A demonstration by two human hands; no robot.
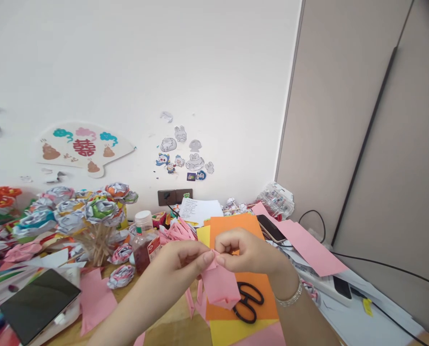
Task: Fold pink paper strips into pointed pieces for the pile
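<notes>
A folded piece of pink paper hangs from my fingertips above the table. My left hand pinches its top edge between thumb and fingers. Right beside it, my right hand pinches the same edge, a bracelet on its wrist. Black-handled scissors lie just right of the pink paper, on orange paper; their blades are hidden. Yellow paper shows beneath the orange. Narrow folded pink strips are piled beyond my left hand.
Paper flowers on sticks crowd the left, near a bottle of reddish liquid. A tablet lies front left. To the right are a phone, pink sheets, a power strip and cables. A wall stands behind.
</notes>
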